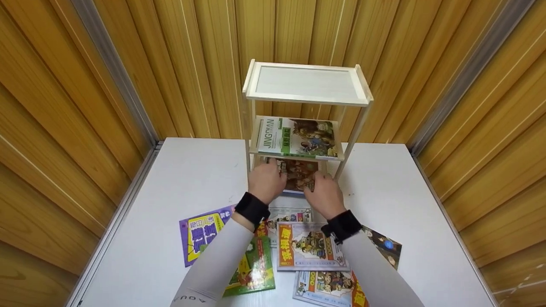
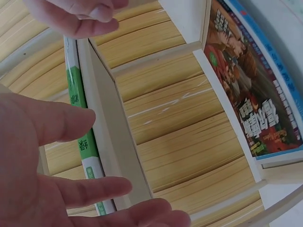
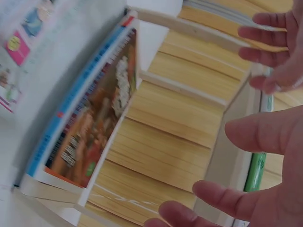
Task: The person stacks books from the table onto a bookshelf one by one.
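A small pale wooden shelf rack point(image 1: 306, 102) stands before me. Its middle tier carries a book with a green and white cover point(image 1: 298, 138). On the bottom tier lies a brown-covered book point(image 1: 300, 170), with a blue-spined edge showing in both wrist views. In the head view my left hand point(image 1: 267, 181) and right hand point(image 1: 325, 194) appear over the two sides of the brown book. The left wrist view shows my left hand point(image 2: 28, 156) with spread fingers and nothing held. Likewise, my right hand point(image 3: 279, 165) has its fingers apart, close to the middle tier's edge.
Several books lie on the white table point(image 1: 149, 192) in front of the rack: a purple and yellow one point(image 1: 196, 238), a green one point(image 1: 264, 273), a lilac comic book point(image 1: 311, 247) and a dark one point(image 1: 386, 247). Wood-patterned walls point(image 1: 213, 64) enclose the table.
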